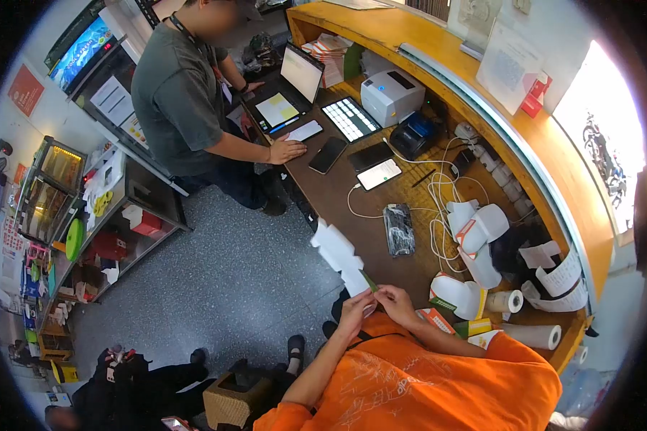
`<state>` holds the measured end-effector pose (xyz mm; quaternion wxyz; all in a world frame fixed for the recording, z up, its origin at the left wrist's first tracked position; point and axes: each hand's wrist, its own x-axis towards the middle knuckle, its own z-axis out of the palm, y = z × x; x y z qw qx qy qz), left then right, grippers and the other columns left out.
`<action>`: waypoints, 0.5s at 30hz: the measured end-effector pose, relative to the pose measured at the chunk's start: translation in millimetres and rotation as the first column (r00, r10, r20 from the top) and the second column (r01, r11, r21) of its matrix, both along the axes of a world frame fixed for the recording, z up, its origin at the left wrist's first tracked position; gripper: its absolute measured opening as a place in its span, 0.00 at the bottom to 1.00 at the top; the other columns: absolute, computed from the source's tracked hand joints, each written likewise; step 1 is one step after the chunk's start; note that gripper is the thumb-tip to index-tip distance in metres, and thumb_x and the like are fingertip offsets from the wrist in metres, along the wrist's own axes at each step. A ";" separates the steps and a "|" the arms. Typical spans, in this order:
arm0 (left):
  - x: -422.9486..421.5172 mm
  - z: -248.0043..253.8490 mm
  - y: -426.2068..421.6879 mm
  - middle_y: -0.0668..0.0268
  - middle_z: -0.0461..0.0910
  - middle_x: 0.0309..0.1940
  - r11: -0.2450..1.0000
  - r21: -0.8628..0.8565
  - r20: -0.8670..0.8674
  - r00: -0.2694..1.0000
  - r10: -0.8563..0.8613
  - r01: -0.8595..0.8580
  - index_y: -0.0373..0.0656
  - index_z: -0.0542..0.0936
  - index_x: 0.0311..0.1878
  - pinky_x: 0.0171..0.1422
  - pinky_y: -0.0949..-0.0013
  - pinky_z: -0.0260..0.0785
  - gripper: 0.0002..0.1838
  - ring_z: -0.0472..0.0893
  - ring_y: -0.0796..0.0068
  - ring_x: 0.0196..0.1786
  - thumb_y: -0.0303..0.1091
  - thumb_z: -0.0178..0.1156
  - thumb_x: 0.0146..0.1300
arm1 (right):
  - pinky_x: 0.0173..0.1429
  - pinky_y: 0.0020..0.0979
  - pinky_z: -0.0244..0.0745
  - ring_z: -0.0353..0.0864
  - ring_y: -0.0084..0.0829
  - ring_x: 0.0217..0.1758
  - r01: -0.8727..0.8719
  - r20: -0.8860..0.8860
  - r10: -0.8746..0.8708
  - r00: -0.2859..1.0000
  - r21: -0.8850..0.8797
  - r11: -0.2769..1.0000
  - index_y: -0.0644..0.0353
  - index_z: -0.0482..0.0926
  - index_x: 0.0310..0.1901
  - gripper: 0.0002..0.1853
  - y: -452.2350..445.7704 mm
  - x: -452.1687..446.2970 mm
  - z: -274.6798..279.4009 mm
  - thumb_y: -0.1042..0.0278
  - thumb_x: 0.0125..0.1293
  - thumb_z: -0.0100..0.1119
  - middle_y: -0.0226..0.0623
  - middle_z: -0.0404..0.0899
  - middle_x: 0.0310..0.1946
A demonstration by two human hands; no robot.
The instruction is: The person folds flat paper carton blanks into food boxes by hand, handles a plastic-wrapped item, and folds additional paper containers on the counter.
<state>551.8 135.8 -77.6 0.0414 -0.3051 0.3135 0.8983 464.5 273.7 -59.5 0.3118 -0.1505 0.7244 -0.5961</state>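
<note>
Pinching white card (pixel 336 248) by near end, left hand (pixel 356 310) and right hand (pixel 398 304) closed, beside counter's (pixel 363 241) left edge; press creases evenly.

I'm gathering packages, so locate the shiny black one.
In the head view, the black package lies right of centre on the brown desktop, below the plugged-in phone, left of the tangled white cables and beyond the right hand.

A white card piece (pixel 338 253) with notched edges is held aslant; its far end points to eleven o'clock, its green part (pixel 370 281) lies toward five o'clock.
</note>
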 end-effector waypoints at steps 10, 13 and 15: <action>-4.7 35.8 -3.9 0.65 0.80 0.50 0.874 -0.482 -0.207 0.977 -0.050 -0.057 0.38 0.77 0.58 0.53 0.71 0.75 0.17 0.80 0.75 0.52 0.26 0.60 0.66 | 0.53 0.43 0.74 0.77 0.54 0.46 -0.181 -0.566 0.296 0.770 0.251 0.951 0.55 0.72 0.65 0.23 -11.3 -22.9 55.6 0.72 0.68 0.51 0.50 0.76 0.45; 2.0 66.0 -27.1 0.65 0.81 0.45 0.915 -0.400 -0.086 0.996 0.029 -0.061 0.38 0.79 0.49 0.51 0.73 0.76 0.11 0.81 0.77 0.47 0.36 0.59 0.72 | 0.56 0.43 0.69 0.73 0.48 0.54 -0.231 -0.674 0.388 0.628 0.315 0.920 0.52 0.76 0.63 0.25 -19.1 -16.6 82.7 0.77 0.62 0.53 0.46 0.73 0.49; 5.8 67.2 -33.1 0.65 0.82 0.43 0.885 -0.464 -0.023 1.000 0.013 -0.022 0.39 0.79 0.47 0.49 0.74 0.76 0.10 0.82 0.78 0.45 0.36 0.58 0.72 | 0.59 0.44 0.65 0.71 0.45 0.58 -0.231 -0.722 0.435 0.538 0.370 0.900 0.53 0.79 0.60 0.22 -23.7 -11.1 88.3 0.77 0.63 0.52 0.43 0.72 0.51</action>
